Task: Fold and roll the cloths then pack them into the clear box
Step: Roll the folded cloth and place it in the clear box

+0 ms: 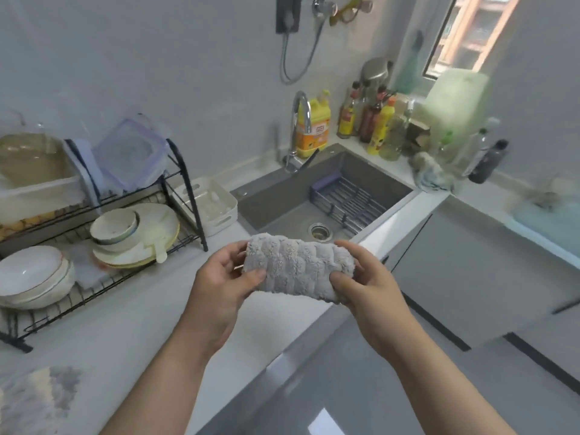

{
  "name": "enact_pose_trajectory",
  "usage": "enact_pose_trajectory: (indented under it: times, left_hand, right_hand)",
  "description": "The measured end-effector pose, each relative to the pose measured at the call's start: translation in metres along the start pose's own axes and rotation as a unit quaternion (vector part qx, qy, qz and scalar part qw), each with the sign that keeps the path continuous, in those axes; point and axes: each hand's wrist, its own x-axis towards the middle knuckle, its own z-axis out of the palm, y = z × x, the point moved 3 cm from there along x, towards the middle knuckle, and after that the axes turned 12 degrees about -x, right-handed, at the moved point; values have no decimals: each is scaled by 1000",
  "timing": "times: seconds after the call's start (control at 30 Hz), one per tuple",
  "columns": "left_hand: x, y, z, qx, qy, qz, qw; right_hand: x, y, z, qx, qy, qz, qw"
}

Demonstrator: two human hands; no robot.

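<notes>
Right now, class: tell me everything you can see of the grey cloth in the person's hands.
The cloth is light grey and fluffy, ribbed in bands, like microfibre. It is rolled into a short thick bundle, held roughly level in the air before the sink. The left hand grips one end, the right hand the other, thumbs on the near side.
</notes>
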Motion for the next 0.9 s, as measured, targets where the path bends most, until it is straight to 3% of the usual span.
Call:
enact_pose_trajectory:
  times: [0.27, 0.57, 0.9]
  left_hand:
    - [40, -43, 207, 8, -168, -16, 986]
    - [36, -127, 399, 22, -355, -82, 931]
    - [91, -208, 535, -10, -418, -146, 896]
  right_hand:
    - [-22, -50, -195, 25, 153, -83, 984]
    - [-87, -47, -366, 24, 329, -92, 940]
    - [-68, -43, -490, 20, 426, -87, 900]
